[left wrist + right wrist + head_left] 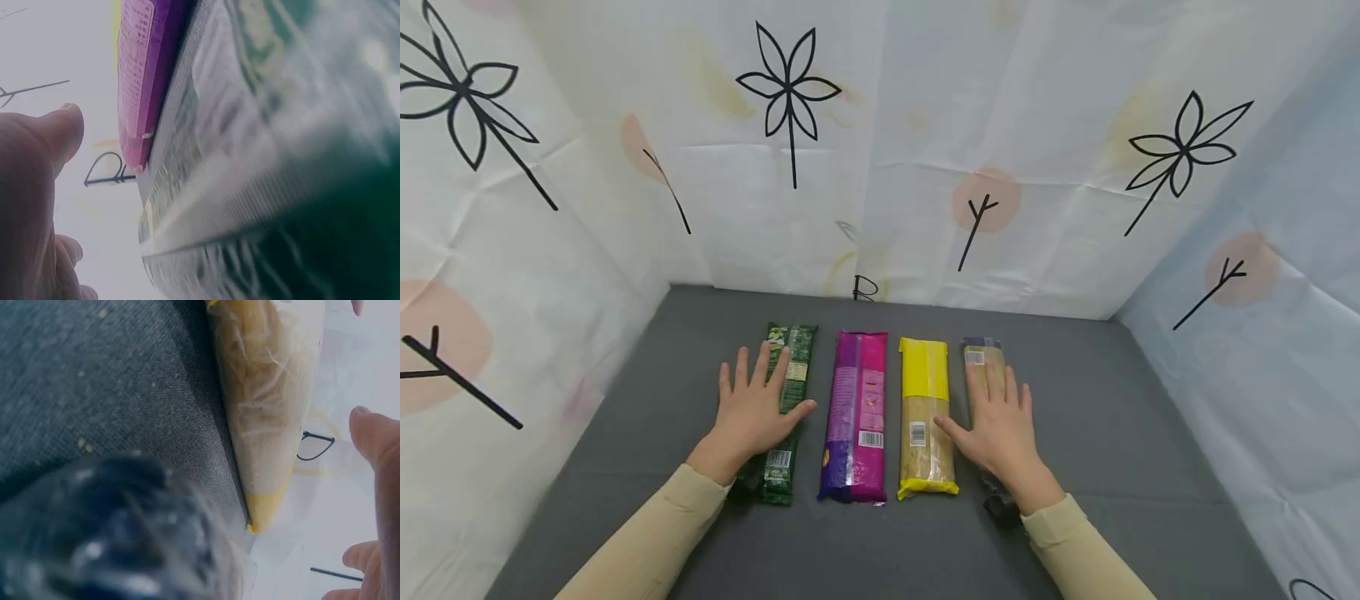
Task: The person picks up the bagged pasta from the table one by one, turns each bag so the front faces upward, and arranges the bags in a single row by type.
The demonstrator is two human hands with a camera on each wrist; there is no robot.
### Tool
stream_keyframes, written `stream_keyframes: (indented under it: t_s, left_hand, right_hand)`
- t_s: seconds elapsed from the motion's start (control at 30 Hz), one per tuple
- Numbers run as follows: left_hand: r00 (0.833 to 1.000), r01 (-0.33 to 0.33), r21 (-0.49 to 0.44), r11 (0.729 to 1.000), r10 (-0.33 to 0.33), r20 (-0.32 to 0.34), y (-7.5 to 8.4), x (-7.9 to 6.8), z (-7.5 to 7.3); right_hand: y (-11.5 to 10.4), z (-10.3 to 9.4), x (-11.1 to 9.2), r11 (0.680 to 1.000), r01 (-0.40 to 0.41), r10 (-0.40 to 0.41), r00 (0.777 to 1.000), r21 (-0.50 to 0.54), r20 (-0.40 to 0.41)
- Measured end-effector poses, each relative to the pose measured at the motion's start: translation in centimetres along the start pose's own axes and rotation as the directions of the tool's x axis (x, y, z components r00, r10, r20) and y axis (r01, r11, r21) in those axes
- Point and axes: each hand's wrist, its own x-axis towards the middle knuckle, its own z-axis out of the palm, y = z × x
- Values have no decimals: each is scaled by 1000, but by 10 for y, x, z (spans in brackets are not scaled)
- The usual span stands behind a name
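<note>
between separated, splayed hands [756, 417] [1000, 429], a yellow, part-clear packet [927, 404] shows tan contents [936, 458].

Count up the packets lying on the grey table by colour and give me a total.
Green packet: 1
Purple and pink packet: 1
Yellow and tan packet: 1
Tan packet with dark ends: 1
Total: 4 packets
</note>
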Motion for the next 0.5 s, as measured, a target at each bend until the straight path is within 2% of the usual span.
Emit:
stream_keyframes:
  t_s: [0.3,0.5]
  left_hand:
    - [999,-38,-21,999,38,-14,14,6,1]
    - [998,-59,-26,998,58,-11,31,15,3]
  right_hand:
    - [6,0,-7,999,-12,12,1000,35,-1]
    - [13,-4,-11,995,-27,27,1000,91,5]
